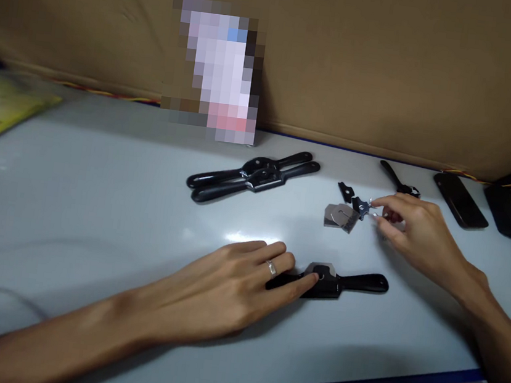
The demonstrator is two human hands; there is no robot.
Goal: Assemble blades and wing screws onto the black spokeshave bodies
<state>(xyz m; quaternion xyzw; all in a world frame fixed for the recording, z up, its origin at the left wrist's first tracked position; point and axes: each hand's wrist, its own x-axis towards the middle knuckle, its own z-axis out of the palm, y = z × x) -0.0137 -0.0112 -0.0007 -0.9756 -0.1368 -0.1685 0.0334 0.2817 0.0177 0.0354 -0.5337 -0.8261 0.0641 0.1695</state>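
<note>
My left hand [244,283], with a ring on one finger, holds a black spokeshave [363,283] by its left handle on the table. Its index fingertip presses on the middle of the body, where a thin grey blade [328,268] shows behind. To the upper right, the thumb and index finger of my right hand [412,226] pinch the right edge of a small black cap iron [360,208]. Beside this lie another black cap iron [345,191] and several overlapping grey blades [340,217]. My left thumb is hidden.
Two black spokeshaves [257,176] lie side by side further back. A black handled tool [392,174] lies partly behind my right hand. A phone [461,201] and a dark object with a cable [510,211] are at right. A yellow-edged plastic bag [0,107] lies far left.
</note>
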